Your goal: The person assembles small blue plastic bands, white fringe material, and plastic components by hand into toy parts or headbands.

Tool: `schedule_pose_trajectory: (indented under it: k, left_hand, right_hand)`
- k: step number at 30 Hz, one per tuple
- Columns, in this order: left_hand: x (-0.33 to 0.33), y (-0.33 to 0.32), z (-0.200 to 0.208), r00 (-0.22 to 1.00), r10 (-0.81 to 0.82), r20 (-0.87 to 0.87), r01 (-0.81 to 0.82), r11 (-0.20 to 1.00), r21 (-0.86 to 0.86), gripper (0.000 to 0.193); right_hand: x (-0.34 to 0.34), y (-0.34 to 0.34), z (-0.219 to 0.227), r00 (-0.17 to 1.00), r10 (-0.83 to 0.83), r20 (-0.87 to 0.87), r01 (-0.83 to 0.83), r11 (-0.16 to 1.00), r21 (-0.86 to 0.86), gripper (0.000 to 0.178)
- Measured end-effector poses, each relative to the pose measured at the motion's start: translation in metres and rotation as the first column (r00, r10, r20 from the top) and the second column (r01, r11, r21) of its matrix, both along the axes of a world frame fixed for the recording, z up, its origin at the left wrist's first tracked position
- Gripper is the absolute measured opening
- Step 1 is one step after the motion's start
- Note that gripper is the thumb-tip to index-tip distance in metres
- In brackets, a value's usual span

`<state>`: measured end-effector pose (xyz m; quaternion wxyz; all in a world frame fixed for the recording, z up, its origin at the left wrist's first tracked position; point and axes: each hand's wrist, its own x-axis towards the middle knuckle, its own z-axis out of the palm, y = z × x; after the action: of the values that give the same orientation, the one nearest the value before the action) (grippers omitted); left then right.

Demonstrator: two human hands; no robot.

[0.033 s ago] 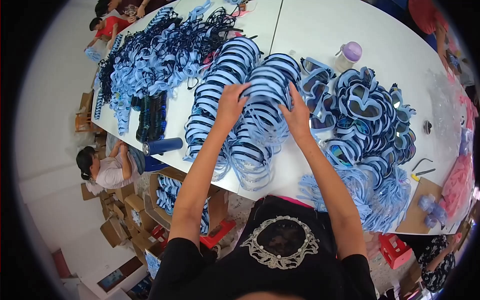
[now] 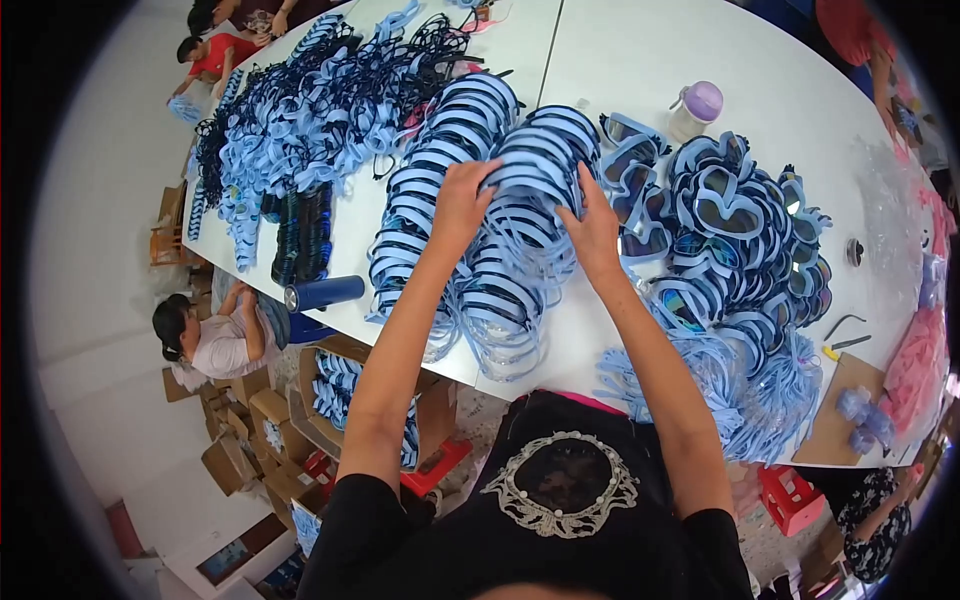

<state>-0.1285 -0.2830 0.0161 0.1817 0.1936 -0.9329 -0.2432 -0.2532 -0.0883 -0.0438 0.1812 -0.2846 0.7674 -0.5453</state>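
Between my two hands is a bunch of nested light-blue and black swim goggles (image 2: 535,165), their pale straps hanging toward me. My left hand (image 2: 462,208) closes on the bunch's left side, fingertips at its rim. My right hand (image 2: 592,225) grips the opposite side, its thumb turned inward. The bunch sits over a long row of matching goggles (image 2: 497,300), and a second row (image 2: 425,190) lies close by on the left. To the right of my right hand is a loose heap of goggles (image 2: 730,210) with mirrored lenses.
The white table (image 2: 610,50) carries a tangled pile of goggles and straps (image 2: 310,130) at far left. A blue bottle (image 2: 325,293) lies near the left edge. A purple-lidded cup (image 2: 697,108) stands behind the heap; nippers (image 2: 845,345) are at right. Other people sit around the table.
My hands have stayed almost in place. The bunch of goggles between them has shifted very slightly, and its hanging straps lie a little differently.
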Motion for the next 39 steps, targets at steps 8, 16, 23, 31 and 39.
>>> schedule_pose_trajectory:
  k: [8, 16, 23, 31, 39]
  left_hand:
    - [-0.004, 0.002, -0.058, 0.99, 0.135, 0.043, -0.135, 0.991, 0.015, 0.05]
    - [0.01, 0.086, -0.006, 0.99, 0.051, -0.135, -0.084, 0.964, -0.251, 0.058]
    - [-0.07, 0.223, -0.06, 0.947, -0.269, -0.177, 0.317, 0.873, 0.371, 0.051]
    - [-0.129, 0.245, -0.118, 0.999, -0.042, -0.011, 0.041, 0.999, -0.023, 0.051]
    - [-0.082, 0.21, -0.082, 0.969, 0.106, -0.224, 0.145, 0.493, 0.858, 0.037]
  right_hand:
    - [-0.005, -0.002, -0.025, 0.982, 0.108, -0.156, -0.075, 0.976, 0.206, 0.089]
    - [0.055, 0.139, -0.02, 0.998, -0.064, 0.027, 0.063, 0.997, 0.047, 0.024]
    - [0.124, 0.254, -0.021, 0.927, -0.04, 0.372, -0.039, 0.979, 0.2, 0.02]
    - [0.136, 0.326, 0.018, 0.965, -0.045, 0.257, -0.032, 0.957, 0.288, 0.02]
    - [0.127, 0.367, 0.015, 0.929, -0.313, 0.195, 0.252, 0.925, 0.284, 0.021]
